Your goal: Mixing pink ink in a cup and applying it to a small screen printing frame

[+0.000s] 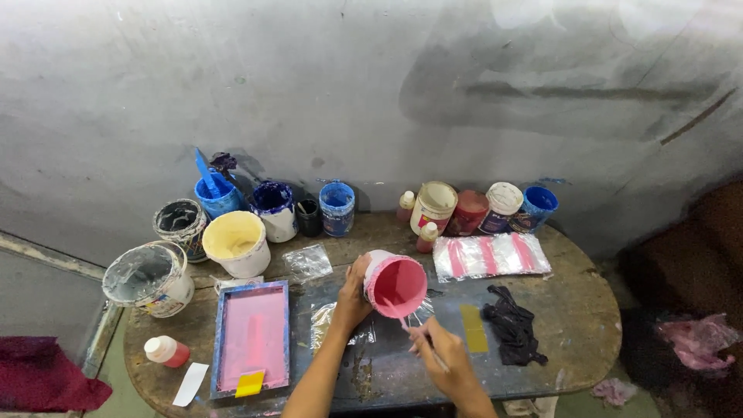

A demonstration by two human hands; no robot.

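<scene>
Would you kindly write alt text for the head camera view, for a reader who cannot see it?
A person's left hand tilts a pink paint tub while the right hand dips a thin stick into it, over a worn wooden table. A pink-filled printing frame lies to the left; paint pots line the grey wall.

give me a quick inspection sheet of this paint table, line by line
surface: worn wooden table with rounded ends, paint-stained.
job's things: pink plastic tub tilted toward the camera, pink paint inside; thin stick reaching to its rim.
clutter: blue-framed screen with pink ink; cream-filled white bucket; blue paint pots and jars along the wall; clear plastic bags with pink stripes; crumpled black cloth; small red bottle with white cap.
hands: left hand grips the tub's side; right hand holds the stick.
cables: nothing seen.
surroundings: stained grey wall; red cloth on the floor at left.
</scene>
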